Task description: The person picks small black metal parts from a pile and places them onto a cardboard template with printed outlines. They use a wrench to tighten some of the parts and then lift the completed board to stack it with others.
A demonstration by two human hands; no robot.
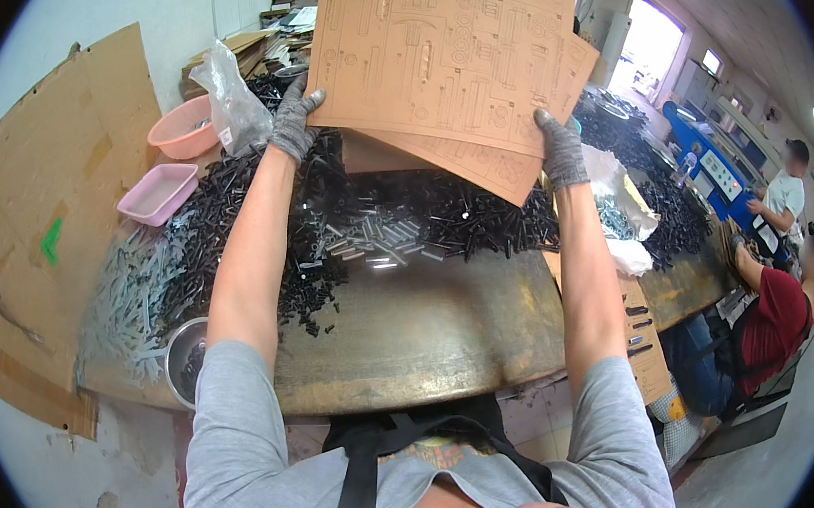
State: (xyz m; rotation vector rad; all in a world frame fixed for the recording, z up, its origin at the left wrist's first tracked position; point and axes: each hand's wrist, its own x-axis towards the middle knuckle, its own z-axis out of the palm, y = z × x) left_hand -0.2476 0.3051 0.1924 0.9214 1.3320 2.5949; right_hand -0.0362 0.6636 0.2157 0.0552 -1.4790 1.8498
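Observation:
Both my hands wear grey knit gloves and hold up brown cardboard sheets [448, 64] printed with outlines of tool-like parts. At the left edge my left hand [294, 123] grips them, its thumb over the front and its fingers partly hidden behind. My right hand [562, 148] grips the lower right side, thumb on the printed face. The sheets are fanned, with a second one [507, 174] showing below and to the right of the front one. Beneath them, small black metal parts [226, 203] lie heaped on the metal-topped table [415, 332], with a patch of silvery cylinders [386, 234] among them.
At left stand a pink tray [158, 194], an orange basin [183, 129], a clear plastic bag [233, 99] and a metal bowl [186, 363]. A cardboard panel [43, 240] leans on the left wall. Two people [777, 326] work at right near a blue machine [712, 166].

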